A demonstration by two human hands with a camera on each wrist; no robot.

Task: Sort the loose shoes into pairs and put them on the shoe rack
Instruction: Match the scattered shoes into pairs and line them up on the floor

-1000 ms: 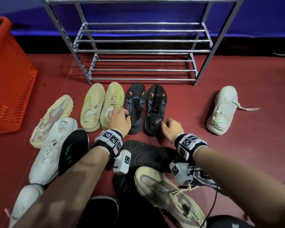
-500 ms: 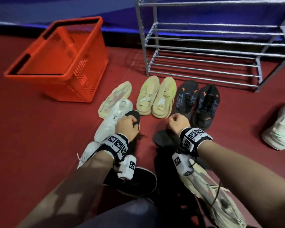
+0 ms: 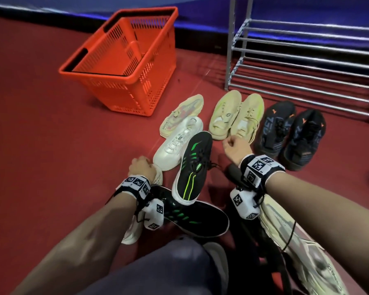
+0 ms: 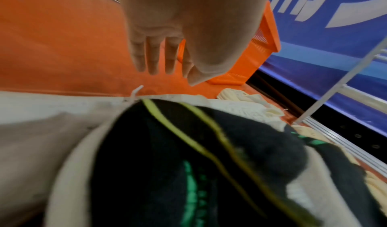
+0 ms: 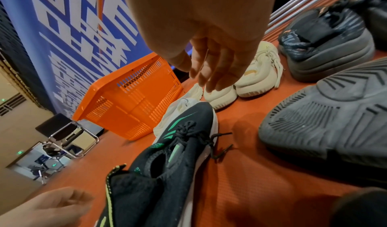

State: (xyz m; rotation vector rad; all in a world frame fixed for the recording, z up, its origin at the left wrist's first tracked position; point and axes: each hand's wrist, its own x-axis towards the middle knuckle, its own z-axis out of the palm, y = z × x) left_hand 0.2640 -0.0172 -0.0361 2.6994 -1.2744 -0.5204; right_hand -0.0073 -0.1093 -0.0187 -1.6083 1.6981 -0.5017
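Several loose shoes lie on the red floor before the metal shoe rack (image 3: 307, 60). A cream pair (image 3: 224, 113) and a black-and-orange pair (image 3: 290, 130) stand side by side near it. One black-and-green shoe (image 3: 192, 165) leans across its mate (image 3: 192, 218). My left hand (image 3: 140, 167) hovers over the end of a white shoe (image 3: 158, 176), fingers (image 4: 155, 56) straight and holding nothing. My right hand (image 3: 234, 144) hangs just in front of the cream pair, its fingers (image 5: 211, 65) loosely curled and empty.
An orange basket (image 3: 124, 60) stands at the back left. A second white shoe (image 3: 179, 143) and a beige multicoloured shoe (image 3: 181, 112) lie left of the cream pair. An overturned dark shoe (image 5: 324, 123) and a beige shoe (image 3: 296, 241) lie under my right forearm.
Both hands left the heels of the black-and-orange pair. My left hand passed the black-and-green shoe to the white shoe's end; my right hand drew level with the cream pair. The view swung left.
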